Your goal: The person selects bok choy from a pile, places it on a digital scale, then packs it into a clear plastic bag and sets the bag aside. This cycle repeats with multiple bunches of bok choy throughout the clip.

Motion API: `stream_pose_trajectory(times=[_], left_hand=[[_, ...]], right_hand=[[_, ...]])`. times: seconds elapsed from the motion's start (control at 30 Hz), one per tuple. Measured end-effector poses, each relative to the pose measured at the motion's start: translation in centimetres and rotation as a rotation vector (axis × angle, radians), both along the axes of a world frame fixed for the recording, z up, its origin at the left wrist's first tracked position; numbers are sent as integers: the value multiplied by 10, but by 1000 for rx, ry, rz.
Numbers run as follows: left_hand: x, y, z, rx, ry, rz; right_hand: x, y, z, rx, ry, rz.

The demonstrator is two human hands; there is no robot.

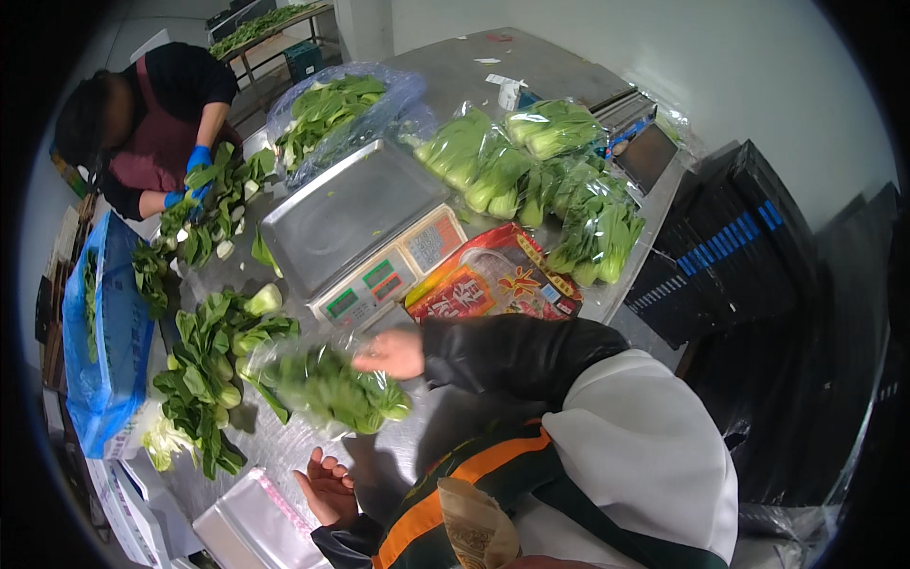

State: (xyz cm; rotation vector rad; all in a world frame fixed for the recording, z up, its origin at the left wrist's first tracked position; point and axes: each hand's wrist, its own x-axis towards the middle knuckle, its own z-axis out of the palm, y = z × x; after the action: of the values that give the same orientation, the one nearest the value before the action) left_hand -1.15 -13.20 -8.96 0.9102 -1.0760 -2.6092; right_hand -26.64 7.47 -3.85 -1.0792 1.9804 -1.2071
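A clear plastic bag of bok choy (pixel 334 391), blurred by motion, is in front of me over the metal table. My right hand (pixel 389 353) grips its upper edge. Below it, my left hand (pixel 328 487) is palm up, empty, with its fingers loosely curled and apart. Close to that hand lies a stack of clear flat bags (pixel 249 523) with a pink edge. Loose bok choy (pixel 202 363) is heaped to the left of the held bag. Beyond my right hand are a digital weighing scale (pixel 355 213) with a bare pan and a red printed package (pixel 490 277).
Several bagged bok choy (pixel 526 156) rest behind the package. A large clear bag of leaves (pixel 334 107) stands beyond the scale. At the left, a co-worker in blue gloves (pixel 199 171) handles greens near a blue bag (pixel 106 334). Black crates (pixel 718 242) stand right of the table.
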Motion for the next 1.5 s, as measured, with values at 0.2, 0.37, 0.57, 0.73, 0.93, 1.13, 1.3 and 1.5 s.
stream_pose_trajectory(times=[0.2,0.37,0.57,0.73,0.93,1.13,1.3,1.5], left_hand=[[-18,21,-40,-121,-127,-73],[-21,28,-77,-113,-44,-149],[-24,26,-67,5,25,-247],[-23,17,-49,-48,-158,-138],[-63,-69,-28,-769,-187,100],[-200,-127,-9,-1966,-108,-152],[-312,-119,-22,-2390,-82,-195],[-309,-115,9,-1810,-202,-291]], right_hand=[[-64,138,49,-535,-312,-620],[-187,222,102,-705,-347,-1017],[-313,293,41,-293,-350,-1423],[-342,337,-25,-441,-334,-1532],[-222,292,-6,23,1059,-1353],[-10,154,-57,405,746,32],[47,79,-34,388,456,347],[15,54,-3,90,260,228]])
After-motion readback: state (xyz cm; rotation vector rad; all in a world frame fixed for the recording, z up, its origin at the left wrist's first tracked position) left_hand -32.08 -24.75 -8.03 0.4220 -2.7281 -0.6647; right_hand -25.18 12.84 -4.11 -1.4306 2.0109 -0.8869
